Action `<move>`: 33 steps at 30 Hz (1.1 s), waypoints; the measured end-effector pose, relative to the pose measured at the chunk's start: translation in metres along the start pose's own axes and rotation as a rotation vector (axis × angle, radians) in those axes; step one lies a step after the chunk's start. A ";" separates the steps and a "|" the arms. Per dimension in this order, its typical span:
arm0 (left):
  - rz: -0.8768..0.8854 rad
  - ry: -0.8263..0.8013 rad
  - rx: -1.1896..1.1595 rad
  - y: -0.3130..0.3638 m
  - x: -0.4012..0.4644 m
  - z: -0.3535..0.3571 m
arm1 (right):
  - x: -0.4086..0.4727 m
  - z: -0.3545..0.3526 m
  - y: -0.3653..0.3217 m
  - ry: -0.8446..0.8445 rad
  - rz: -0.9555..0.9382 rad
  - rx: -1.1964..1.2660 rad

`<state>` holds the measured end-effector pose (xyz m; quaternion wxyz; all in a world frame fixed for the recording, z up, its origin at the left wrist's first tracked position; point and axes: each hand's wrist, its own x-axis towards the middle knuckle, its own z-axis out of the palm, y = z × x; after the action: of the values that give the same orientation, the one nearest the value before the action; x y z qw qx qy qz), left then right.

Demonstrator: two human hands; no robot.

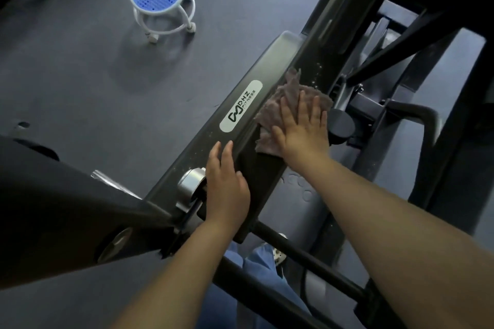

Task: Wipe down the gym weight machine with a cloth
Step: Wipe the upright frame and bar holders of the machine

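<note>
Mid-wipe on a black metal gym machine beam [256, 115]. Right hand [302, 128], fingers flat, pressing a crumpled brownish cloth [286, 93] onto it. Left hand [227, 187] open, steadying lower down. White specks ahead; probably much left.

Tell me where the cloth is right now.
In the head view, the cloth lies flat on the weight machine's dark beam, right of centre, pressed under the right hand, just right of the white logo sticker.
</note>
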<state>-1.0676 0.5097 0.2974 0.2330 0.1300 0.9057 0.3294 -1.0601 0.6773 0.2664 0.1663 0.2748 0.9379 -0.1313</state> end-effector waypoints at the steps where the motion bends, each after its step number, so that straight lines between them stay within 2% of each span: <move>1: 0.010 0.013 -0.008 0.004 0.005 0.003 | -0.003 0.000 -0.008 -0.012 -0.016 -0.009; 4: 0.007 0.056 -0.066 0.017 0.021 0.012 | -0.030 0.010 -0.024 -0.048 -0.339 -0.083; 6: 0.008 0.062 -0.081 0.025 0.031 0.019 | -0.030 0.009 -0.011 -0.037 -0.507 -0.119; 7: 0.017 0.059 -0.076 0.028 0.035 0.022 | -0.017 0.006 0.001 -0.008 -0.503 -0.133; 9: 0.044 0.056 -0.058 0.034 0.043 0.028 | 0.019 -0.010 0.024 -0.001 -0.312 -0.150; 12: 0.054 0.064 -0.067 0.046 0.053 0.033 | 0.063 -0.037 0.042 0.013 0.085 0.052; 14: 0.054 0.085 -0.072 0.052 0.060 0.036 | 0.064 -0.039 0.034 0.020 0.186 0.190; 17: 0.054 0.110 -0.090 0.059 0.070 0.044 | 0.031 -0.019 0.014 -0.018 0.067 0.180; 20: 0.045 0.114 -0.088 0.068 0.079 0.055 | 0.028 -0.015 0.036 0.024 -0.086 0.100; 23: 0.068 0.132 -0.061 0.078 0.088 0.064 | 0.070 -0.035 0.063 0.056 0.011 0.100; 26: 0.094 0.155 -0.044 0.086 0.103 0.067 | 0.080 -0.043 0.057 0.084 0.083 0.256; 30: 0.170 0.156 -0.003 0.101 0.124 0.065 | 0.033 -0.016 0.029 0.143 0.041 0.653; 33: 0.247 0.155 0.058 0.110 0.145 0.065 | 0.031 -0.008 0.027 0.205 0.053 0.806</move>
<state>-1.1496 0.6834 0.2772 0.1164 0.2212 0.9073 0.3382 -1.0716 0.7170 0.2577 -0.0457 0.3534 0.8158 -0.4555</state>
